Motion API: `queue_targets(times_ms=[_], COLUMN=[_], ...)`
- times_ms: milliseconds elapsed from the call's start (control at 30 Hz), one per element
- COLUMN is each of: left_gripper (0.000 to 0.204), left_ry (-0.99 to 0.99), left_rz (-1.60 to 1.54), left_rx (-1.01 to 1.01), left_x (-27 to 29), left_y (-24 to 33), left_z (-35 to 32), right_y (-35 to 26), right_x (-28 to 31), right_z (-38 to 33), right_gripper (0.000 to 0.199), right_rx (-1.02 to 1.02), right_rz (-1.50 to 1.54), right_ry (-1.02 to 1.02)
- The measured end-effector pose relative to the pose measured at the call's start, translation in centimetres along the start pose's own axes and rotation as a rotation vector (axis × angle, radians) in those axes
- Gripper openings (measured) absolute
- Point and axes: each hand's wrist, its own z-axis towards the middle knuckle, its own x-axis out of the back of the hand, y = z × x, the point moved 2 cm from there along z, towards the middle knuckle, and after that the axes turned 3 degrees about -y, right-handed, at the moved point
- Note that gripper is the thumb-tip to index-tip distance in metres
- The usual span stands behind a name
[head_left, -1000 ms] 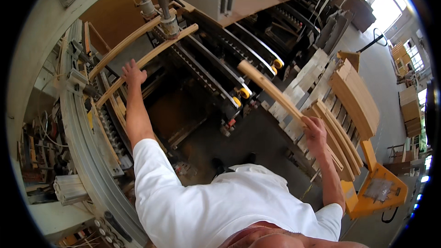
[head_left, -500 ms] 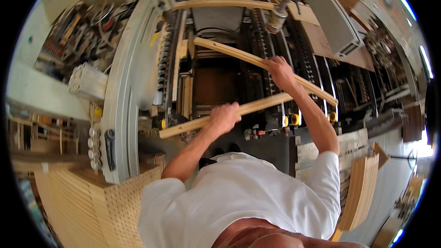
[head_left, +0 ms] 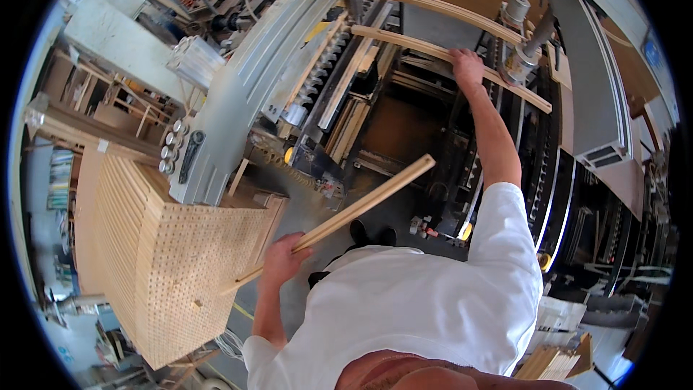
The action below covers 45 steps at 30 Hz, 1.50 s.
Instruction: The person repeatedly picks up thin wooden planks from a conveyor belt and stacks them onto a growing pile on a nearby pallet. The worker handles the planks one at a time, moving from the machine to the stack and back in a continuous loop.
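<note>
My left hand (head_left: 283, 258), at lower left, is closed around a long wooden strip (head_left: 368, 204) with hole marks at its far end. That strip slants over the floor gap, its near end by a big stack of drilled wooden strips (head_left: 195, 274). Farther forward, my right hand (head_left: 468, 70) is closed over a second wooden strip (head_left: 411, 42), which lies across the rails of a machine (head_left: 509, 112). Just beyond it, a third wooden strip (head_left: 440, 6) spans the machine roughly parallel, near the upright metal cylinders (head_left: 518, 65).
A grey machine beam (head_left: 253, 79) runs along the left, with a black-handled tool (head_left: 191, 155) and round knobs at its near end. Another grey beam (head_left: 592, 79) stands at right. More wooden pieces (head_left: 552, 362) are stacked at lower right. Cluttered shelving lies beyond the left beam.
The view has turned left. My left hand has carried its strip back and left, beside the stack. My right hand has moved its strip forward, nearly parallel to the far one.
</note>
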Motion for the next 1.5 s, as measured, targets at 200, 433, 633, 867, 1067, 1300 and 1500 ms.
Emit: queue_targets(times_ms=[200,433,633,867,1067,1300,1500], left_gripper=[0.029,0.032,0.032,0.035,0.037,0.04,0.04], left_ry=[0.056,0.121,0.159,0.28,0.504,0.931,1.153], left_rz=[-0.125,-0.127,-0.144,-0.364,-0.466,-0.561,-0.354], left_rx=[0.209,0.193,0.149,0.373,0.452,0.409,0.604], left_x=[-1.9,-4.5,-3.4,1.9,9.1,15.1,24.4], left_y=[-2.0,-2.9,-1.0,0.3,-0.7,-7.6,-18.3], left_z=[-2.7,-2.7,-3.3,-10.8,-20.5,-33.3,-43.6], right_y=[-0.3,-1.7,-2.0,-3.1,-2.7,-8.4,-23.8], right_x=[-0.7,-1.9,-1.7,-1.0,0.8,1.4,4.5], right_z=[1.0,2.0,1.8,2.1,2.5,1.6,-6.8], right_gripper=[0.028,0.03,0.035,0.026,0.026,0.045,0.039], right_rx=[0.013,0.049,0.008,0.028,0.031,-0.019,0.165], right_rz=[-0.005,-0.016,-0.032,-0.064,-0.119,0.088,0.777], right_ry=[-0.022,0.01,-0.042,-0.063,-0.196,0.048,0.152])
